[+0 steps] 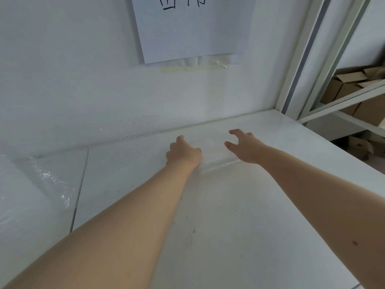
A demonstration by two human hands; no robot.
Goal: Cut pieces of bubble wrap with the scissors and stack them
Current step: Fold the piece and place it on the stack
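A bubble wrap piece point(212, 152) lies near the tabletop's point(229, 226) far edge, by the wall point(83, 80). The left hand point(183, 152) grips its left end with curled fingers; the right hand point(245, 147), fingers spread, is at its right end.

Paper sheet point(193, 28) taped to wall point(62, 69): lower ends of black handwritten strokes, cut off at the top of the view; no character legible. No other text can be read.

left hand point(183, 152): grip hidden | paper sign point(193, 28): top cut off
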